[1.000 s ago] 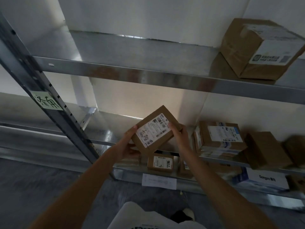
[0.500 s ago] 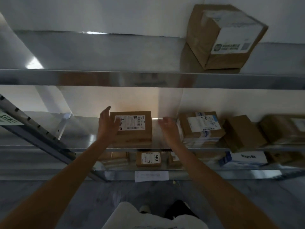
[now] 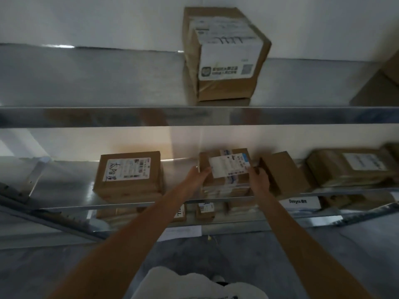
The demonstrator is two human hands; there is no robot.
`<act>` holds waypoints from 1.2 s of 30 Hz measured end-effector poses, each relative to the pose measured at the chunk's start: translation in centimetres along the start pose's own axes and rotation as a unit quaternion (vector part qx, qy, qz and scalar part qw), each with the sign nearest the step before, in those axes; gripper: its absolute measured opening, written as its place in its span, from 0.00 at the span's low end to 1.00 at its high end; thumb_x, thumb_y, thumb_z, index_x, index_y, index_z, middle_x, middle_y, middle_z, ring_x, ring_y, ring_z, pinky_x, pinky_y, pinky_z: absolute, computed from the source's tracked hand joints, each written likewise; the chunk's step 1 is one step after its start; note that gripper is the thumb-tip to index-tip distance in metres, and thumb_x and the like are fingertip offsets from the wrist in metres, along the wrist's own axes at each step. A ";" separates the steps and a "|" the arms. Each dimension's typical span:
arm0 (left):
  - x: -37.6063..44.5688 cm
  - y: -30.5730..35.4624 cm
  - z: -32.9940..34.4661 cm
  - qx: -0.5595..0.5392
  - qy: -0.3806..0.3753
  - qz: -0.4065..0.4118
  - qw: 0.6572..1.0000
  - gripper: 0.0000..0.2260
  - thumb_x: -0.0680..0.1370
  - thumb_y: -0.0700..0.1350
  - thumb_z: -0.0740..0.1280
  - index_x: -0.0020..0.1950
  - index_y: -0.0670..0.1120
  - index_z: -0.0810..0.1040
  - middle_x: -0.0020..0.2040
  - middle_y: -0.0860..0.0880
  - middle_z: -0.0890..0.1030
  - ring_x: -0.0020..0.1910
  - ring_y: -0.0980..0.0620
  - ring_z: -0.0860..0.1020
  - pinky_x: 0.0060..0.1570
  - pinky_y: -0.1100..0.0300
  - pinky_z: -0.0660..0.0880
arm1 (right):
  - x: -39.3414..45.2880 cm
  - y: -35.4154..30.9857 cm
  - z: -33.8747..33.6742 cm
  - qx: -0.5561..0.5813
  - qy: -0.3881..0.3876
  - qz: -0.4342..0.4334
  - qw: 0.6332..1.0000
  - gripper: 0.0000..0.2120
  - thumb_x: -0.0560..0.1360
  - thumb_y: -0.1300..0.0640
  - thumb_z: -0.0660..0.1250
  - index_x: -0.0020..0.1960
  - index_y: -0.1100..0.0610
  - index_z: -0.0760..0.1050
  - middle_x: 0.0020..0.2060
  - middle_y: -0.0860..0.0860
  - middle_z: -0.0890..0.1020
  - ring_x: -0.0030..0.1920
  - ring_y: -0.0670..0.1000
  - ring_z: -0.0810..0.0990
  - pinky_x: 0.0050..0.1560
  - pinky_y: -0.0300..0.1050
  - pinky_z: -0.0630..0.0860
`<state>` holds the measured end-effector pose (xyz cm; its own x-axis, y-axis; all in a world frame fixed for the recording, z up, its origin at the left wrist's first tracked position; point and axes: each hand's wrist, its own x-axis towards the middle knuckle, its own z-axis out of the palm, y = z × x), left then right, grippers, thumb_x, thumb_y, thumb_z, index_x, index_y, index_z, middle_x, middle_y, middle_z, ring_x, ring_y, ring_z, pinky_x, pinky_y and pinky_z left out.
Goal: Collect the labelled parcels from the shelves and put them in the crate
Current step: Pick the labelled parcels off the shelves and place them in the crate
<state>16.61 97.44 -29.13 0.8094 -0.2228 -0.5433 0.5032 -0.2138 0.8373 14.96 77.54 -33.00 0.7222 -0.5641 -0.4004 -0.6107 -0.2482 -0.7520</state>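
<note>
A brown parcel wrapped in blue-printed tape, with a white label [image 3: 229, 167], sits in the middle of the middle shelf [image 3: 86, 205]. My left hand [image 3: 197, 176] grips its left side with the thumb on top. Closed on its right side is my right hand [image 3: 259, 178]. Further left on the same shelf lies a flat brown parcel with a handwritten label [image 3: 129, 172], untouched. A large labelled box [image 3: 224, 57] stands on the upper shelf [image 3: 86, 116]. No crate is in view.
A plain brown box [image 3: 284, 172] leans right beside my right hand, and a labelled parcel [image 3: 349, 167] lies further right. The lower shelf holds small parcels [image 3: 205, 210] and a white box [image 3: 301, 203]. A slanted metal upright [image 3: 54, 216] crosses the lower left.
I set the flat parcel down on the middle shelf and let go of it. Both hands then moved right and closed on the taped parcel. My view shifted right.
</note>
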 end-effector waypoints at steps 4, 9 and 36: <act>1.0 -2.3 1.2 0.037 0.044 0.002 0.998 0.16 0.81 0.44 0.61 0.68 0.41 0.70 0.63 0.45 0.77 0.60 0.47 0.76 0.58 0.57 0.75 | -1.2 1.8 -0.8 0.063 -0.103 -0.020 0.992 0.18 0.81 0.46 0.59 0.62 0.58 0.75 0.52 0.54 0.81 0.51 0.53 0.80 0.56 0.48 0.77; -1.3 -5.4 2.2 0.033 0.103 0.163 0.981 0.21 0.78 0.34 0.62 0.70 0.44 0.63 0.62 0.49 0.74 0.61 0.53 0.75 0.51 0.66 0.77 | -3.4 5.1 -0.9 0.142 -0.126 -0.097 0.977 0.08 0.82 0.53 0.60 0.60 0.49 0.73 0.54 0.49 0.81 0.53 0.44 0.80 0.54 0.35 0.77; -3.0 -4.7 -0.8 -0.067 0.269 0.069 0.958 0.13 0.83 0.49 0.57 0.58 0.43 0.75 0.43 0.48 0.78 0.40 0.52 0.76 0.40 0.61 0.73 | -3.5 1.1 -1.1 -0.031 -0.251 -0.224 0.941 0.20 0.83 0.45 0.54 0.65 0.56 0.74 0.54 0.51 0.79 0.48 0.45 0.77 0.43 0.22 0.71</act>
<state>12.08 99.86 -31.42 0.8919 0.2907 -0.3464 0.3846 -0.0851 0.9191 11.43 78.38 -31.84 0.9647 0.0477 -0.2589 -0.2145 -0.4274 -0.8783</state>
